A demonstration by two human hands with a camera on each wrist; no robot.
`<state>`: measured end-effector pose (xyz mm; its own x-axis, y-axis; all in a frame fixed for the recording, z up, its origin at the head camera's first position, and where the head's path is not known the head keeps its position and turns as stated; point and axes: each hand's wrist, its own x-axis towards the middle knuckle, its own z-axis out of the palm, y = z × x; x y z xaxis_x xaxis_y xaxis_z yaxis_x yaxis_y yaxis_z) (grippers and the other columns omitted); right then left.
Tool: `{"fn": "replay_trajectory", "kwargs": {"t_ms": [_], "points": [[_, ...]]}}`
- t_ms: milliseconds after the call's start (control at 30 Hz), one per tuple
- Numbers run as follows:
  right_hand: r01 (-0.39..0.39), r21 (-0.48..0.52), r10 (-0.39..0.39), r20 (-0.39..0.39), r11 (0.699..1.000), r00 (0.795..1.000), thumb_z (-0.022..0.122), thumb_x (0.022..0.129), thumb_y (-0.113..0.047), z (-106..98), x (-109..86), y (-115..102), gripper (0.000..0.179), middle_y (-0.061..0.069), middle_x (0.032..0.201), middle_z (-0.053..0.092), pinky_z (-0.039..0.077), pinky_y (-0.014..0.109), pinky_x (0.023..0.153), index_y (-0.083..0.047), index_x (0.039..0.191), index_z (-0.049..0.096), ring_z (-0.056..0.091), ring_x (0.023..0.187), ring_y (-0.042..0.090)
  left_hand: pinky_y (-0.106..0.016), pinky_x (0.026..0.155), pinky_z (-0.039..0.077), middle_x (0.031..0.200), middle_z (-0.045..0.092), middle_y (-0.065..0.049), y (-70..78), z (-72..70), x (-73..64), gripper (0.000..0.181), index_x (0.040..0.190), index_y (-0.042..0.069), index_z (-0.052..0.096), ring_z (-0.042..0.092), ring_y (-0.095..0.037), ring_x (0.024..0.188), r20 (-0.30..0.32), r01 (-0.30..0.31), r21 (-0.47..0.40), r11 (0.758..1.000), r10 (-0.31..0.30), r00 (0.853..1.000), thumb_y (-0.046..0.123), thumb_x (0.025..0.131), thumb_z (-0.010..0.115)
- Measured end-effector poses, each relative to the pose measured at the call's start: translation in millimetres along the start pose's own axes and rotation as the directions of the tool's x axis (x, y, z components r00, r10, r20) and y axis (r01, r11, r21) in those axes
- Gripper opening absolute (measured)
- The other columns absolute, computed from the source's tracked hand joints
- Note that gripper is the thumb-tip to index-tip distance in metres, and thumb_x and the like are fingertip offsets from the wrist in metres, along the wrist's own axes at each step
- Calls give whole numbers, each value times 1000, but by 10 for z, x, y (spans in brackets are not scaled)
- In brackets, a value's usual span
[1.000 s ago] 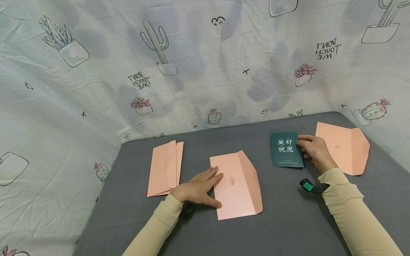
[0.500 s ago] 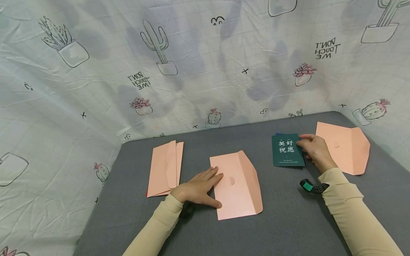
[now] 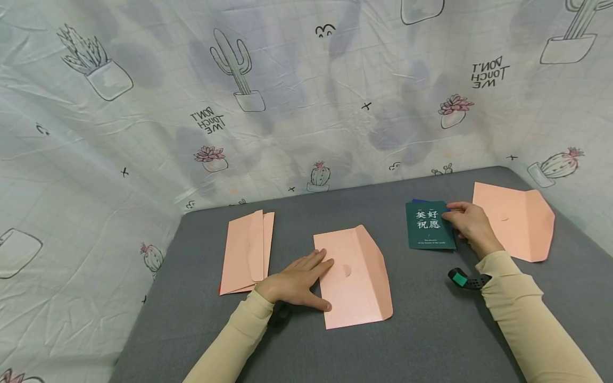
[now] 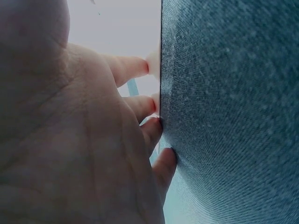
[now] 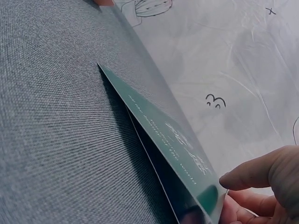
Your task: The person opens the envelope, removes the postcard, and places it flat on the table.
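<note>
My left hand (image 3: 297,281) rests with spread fingers on the left side of a pink envelope (image 3: 359,287), whose flap lies unfolded to the right. In the left wrist view its fingertips (image 4: 163,170) meet the grey surface and the envelope's edge. My right hand (image 3: 473,227) pinches the right edge of a dark green greeting card (image 3: 426,234) with white characters. The right wrist view has the thumb on the card's face, other fingers underneath, and the card (image 5: 159,130) tilted up at that edge. Beneath it, a blue card (image 3: 420,200) peeks out at the back.
Another pink envelope (image 3: 507,223), flap unfolded, lies right of my right hand. Several pink envelopes (image 3: 243,250) are stacked at the left. Patterned white cloth (image 3: 297,96) stands behind and beside the grey table (image 3: 412,335).
The green card has slid slightly toward me, and a strip of blue card now shows along its back edge. My left hand and the envelope under it have stayed put.
</note>
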<state>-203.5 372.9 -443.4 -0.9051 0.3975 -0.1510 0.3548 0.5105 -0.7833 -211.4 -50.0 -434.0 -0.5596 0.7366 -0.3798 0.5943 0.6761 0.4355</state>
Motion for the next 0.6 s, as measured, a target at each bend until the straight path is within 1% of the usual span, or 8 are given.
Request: {"fn": "replay_trajectory", "kwargs": {"t_ms": [300,533,600], "points": [[7,-15,-7,15,1000,1000,53,102,-22,-10,-11,-22,52,13,105,58,46,27,54,7,145,47,49,73,10,-50,129,10,173,1,-5,-15,2,11,102,164,19,19,-1,-23,161,1,-3,-4,1000,3,1000,56,85,73],[3,-26,-2,16,1000,1000,52,103,-23,-3,-8,-21,52,21,118,57,46,27,55,8,145,46,50,80,16,-50,129,9,173,0,-5,-9,-6,16,102,164,19,18,-1,-23,161,4,-2,-8,1000,2,1000,56,86,73],[0,-27,0,18,1000,1000,52,103,-23,-2,-11,-22,52,22,119,56,46,27,55,8,145,46,50,81,17,-50,129,9,173,1,-5,-7,-5,18,102,164,19,18,-1,-23,161,4,-2,-6,1000,2,1000,56,86,73]]}}
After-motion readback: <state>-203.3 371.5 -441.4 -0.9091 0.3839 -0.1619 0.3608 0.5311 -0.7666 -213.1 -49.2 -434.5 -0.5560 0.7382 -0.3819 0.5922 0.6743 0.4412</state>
